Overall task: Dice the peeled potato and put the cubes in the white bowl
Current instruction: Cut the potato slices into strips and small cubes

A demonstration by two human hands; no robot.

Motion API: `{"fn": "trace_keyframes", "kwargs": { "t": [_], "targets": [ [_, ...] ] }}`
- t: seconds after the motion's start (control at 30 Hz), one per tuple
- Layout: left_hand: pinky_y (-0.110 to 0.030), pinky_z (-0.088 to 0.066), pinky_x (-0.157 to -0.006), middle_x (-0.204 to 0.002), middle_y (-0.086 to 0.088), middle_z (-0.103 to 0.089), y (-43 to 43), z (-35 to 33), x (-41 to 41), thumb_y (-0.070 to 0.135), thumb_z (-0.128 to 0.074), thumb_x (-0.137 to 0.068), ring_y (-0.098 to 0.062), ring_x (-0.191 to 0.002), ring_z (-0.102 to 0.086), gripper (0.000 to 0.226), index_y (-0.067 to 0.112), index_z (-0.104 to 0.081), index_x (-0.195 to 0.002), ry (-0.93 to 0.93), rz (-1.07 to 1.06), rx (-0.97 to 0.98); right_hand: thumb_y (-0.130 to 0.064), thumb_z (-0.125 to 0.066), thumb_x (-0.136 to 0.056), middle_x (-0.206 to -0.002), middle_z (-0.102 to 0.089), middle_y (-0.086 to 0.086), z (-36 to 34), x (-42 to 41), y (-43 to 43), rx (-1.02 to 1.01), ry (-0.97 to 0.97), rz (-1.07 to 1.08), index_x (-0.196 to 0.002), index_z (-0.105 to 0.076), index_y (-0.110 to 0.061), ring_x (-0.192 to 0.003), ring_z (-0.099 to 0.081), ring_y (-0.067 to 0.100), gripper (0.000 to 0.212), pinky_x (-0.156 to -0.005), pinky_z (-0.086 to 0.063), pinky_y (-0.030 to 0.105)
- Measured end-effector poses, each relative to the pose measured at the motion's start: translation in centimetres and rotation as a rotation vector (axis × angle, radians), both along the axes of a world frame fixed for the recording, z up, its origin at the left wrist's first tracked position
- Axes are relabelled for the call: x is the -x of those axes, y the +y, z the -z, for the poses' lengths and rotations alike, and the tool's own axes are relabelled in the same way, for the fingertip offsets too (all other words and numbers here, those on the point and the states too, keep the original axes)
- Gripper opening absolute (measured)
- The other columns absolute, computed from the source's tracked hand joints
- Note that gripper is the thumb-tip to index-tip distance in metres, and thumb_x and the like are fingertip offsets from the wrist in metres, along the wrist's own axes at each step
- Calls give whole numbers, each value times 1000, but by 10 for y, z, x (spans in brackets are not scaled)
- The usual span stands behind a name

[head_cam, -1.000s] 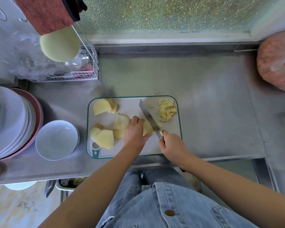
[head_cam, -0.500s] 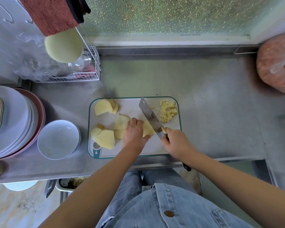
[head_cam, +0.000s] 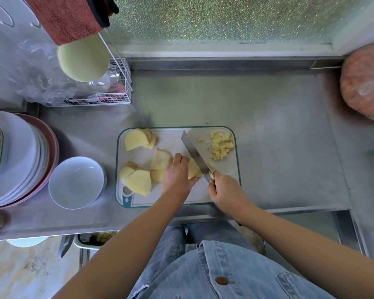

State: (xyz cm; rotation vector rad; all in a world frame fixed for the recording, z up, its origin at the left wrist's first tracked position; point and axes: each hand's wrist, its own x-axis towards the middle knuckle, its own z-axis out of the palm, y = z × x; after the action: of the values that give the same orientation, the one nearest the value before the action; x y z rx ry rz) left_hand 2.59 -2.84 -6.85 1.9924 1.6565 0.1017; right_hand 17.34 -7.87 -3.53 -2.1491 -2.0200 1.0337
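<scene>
The right hand (head_cam: 227, 190) sits nearest, over the near right part of the cutting board (head_cam: 177, 199), with its fingers wrapped round the handle of the knife (head_cam: 194, 155). The blade runs away from it to the far left. Just left of it, the left hand (head_cam: 177, 175) curls fingers and thumb onto a potato piece (head_cam: 193, 170), pinning it against the blade's left side. A stray cube (head_cam: 211, 164) lies just right of the blade.

Left of that hand, the near slices (head_cam: 138, 182) lie overlapped and uncut, with the middle slices (head_cam: 159, 160) partly under the fingers. Off the board to the left, the white bowl (head_cam: 77, 182) stands on the counter. It holds no cubes, only what looks like a faint smear.

Farther back, a pile of cubes (head_cam: 221, 145) sits at the board's far right corner, and the far slices (head_cam: 136, 140) rest at its far left corner.

The dicing seems well short of half done. Most of the potato is sliced but not cubed, and no cubes have reached the bowl.
</scene>
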Motion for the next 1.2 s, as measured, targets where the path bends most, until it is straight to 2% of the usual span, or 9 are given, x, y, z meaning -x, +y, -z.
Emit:
{"fn": "trace_keyframes", "kwargs": {
  "t": [0.27,0.47,0.57,0.67,0.8,0.87,0.97,1.2],
  "targets": [
    [-32,-46,-86,-116,-7,-49,-2,-6,4,39,-70,-82,-25,-99,-55,56,11,-48,-124,-8,-20,79,-16,-47,-94,-50,-37,-3,1,-8,8,-76,84,44,-71,-40,-12,-44,-36,12,25,-44,-21,27],
    [-35,-49,-74,-94,-5,-61,-1,-7,4,31,-65,-87,-26,-85,-59,27,10,-55,-102,-102,-217,149,-15,-42,-94,-54,-37,-1,-14,-8,12,-8,-10,-30,-64,-29,-19,-48,-34,12,33,-46,-22,30],
    [-28,-39,-62,-85,-3,-64,2,-6,1,24,-63,-88,-21,-77,-56,14,12,-59,-94,-134,-351,185,-16,-41,-95,-56,-38,-1,-15,-7,10,19,-42,-52,-63,-24,-23,-49,-35,11,37,-45,-19,26],
    [-23,-33,-56,-81,0,-62,7,-5,1,23,-67,-85,-19,-75,-54,12,15,-58,-86,-139,-407,221,-17,-40,-96,-57,-37,-2,-14,-4,7,18,-57,-55,-68,-29,-20,-50,-36,13,30,-45,-18,24],
    [-26,-42,-66,-84,-3,-67,13,0,0,21,-71,-81,-22,-80,-59,13,13,-63,-88,-151,-427,261,-17,-39,-97,-59,-37,-2,-9,3,6,18,-57,-48,-84,-36,-13,-57,-42,22,14,-45,-19,25],
    [-27,-46,-68,-85,-3,-68,14,1,0,20,-72,-80,-23,-82,-60,14,12,-64,-87,-156,-440,270,-18,-39,-97,-59,-37,-2,-5,5,6,7,-70,-46,-84,-37,-12,-58,-43,23,14,-44,-20,25],
    [-25,-43,-67,-84,-2,-67,14,0,0,21,-73,-80,-21,-79,-59,14,13,-64,-87,-157,-444,270,-19,-40,-97,-58,-36,-4,1,4,3,-10,-50,-32,-82,-39,-12,-54,-41,20,16,-45,-20,27],
    [-27,-51,-69,-73,-2,-69,11,2,2,23,-75,-75,-22,-72,-66,18,17,-59,-79,-222,-511,280,-20,-43,-96,-57,-38,-2,-4,2,19,-11,5,41,-77,-42,-10,-58,-42,23,22,-56,-28,32]
  ]
}}
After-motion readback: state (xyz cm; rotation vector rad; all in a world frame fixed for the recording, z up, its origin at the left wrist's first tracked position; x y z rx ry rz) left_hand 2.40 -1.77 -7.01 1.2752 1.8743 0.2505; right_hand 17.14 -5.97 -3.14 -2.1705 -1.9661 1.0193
